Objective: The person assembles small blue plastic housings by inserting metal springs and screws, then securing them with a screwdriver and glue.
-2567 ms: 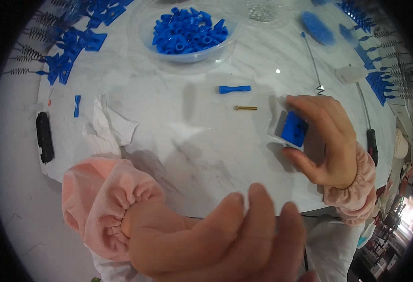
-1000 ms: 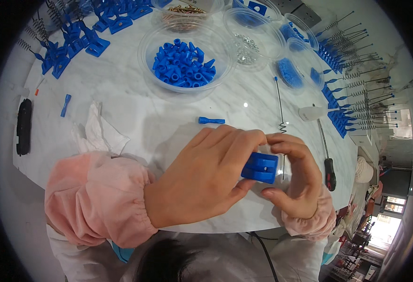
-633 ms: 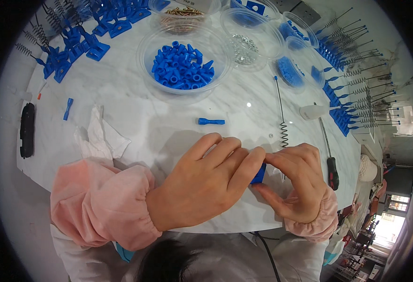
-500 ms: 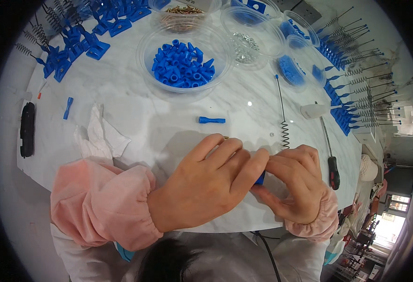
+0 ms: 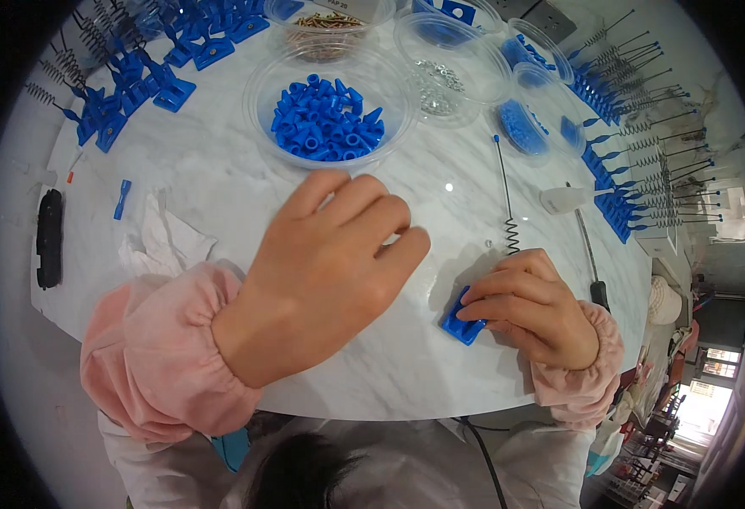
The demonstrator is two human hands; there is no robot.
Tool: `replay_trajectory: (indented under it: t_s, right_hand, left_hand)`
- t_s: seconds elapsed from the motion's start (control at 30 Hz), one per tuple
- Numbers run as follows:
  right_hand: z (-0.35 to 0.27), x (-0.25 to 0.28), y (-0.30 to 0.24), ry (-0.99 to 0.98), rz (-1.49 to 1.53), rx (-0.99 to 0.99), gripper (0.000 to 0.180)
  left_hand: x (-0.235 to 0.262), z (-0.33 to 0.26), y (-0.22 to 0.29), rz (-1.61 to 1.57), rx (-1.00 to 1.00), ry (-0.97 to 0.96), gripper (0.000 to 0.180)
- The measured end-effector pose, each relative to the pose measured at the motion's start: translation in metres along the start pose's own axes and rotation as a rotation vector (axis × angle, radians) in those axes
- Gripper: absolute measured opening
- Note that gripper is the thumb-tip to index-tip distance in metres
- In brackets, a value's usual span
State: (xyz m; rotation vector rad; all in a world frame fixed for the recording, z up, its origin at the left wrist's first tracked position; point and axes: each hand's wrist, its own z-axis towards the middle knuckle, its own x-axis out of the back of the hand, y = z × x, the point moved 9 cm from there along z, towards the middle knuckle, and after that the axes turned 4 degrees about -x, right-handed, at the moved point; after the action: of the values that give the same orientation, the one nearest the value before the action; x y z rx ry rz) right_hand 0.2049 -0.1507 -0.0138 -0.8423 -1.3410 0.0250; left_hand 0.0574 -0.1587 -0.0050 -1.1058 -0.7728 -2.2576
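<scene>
My left hand (image 5: 330,263) is over the middle of the table with its fingers curled inward. Its back hides whatever the fingertips hold or touch. My right hand (image 5: 534,310) grips a small blue plastic base (image 5: 464,321) near the table's front, and its fingers cover part of it. Just beyond that hand lies a black wire spring (image 5: 512,233) with a straight stem and a blue tip. A clear bowl of blue cone-shaped sleeves (image 5: 330,123) stands beyond my left hand.
Behind stand clear tubs with brass screws (image 5: 330,24), silver nuts (image 5: 440,89) and blue parts (image 5: 521,127). A white bottle (image 5: 566,200) and a screwdriver (image 5: 597,293) lie right. Left are crumpled tissue (image 5: 169,242), a blue sleeve (image 5: 122,199) and a black case (image 5: 49,237). Spring assemblies (image 5: 614,208) line both sides.
My left hand has moved away from my right, up and to the left. The blue sleeve formerly seen mid-table is now out of sight. The blue base shows more in my right hand.
</scene>
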Motion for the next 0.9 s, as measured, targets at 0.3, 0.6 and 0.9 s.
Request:
replay_trajectory:
  t_s: [0.3, 0.6, 0.9]
  right_hand:
    - [0.004, 0.003, 0.003, -0.037, 0.027, 0.003, 0.041]
    - [0.004, -0.005, -0.004, 0.116, -0.061, -0.172, 0.054]
    - [0.004, -0.007, -0.002, 0.156, -0.038, -0.181, 0.052]
  left_hand:
    - [-0.016, -0.007, 0.002, 0.079, 0.034, -0.164, 0.023]
    - [-0.018, -0.01, 0.001, -0.108, 0.076, -0.113, 0.025]
    - [-0.031, -0.017, 0.011, -0.671, 0.161, 0.089, 0.023]
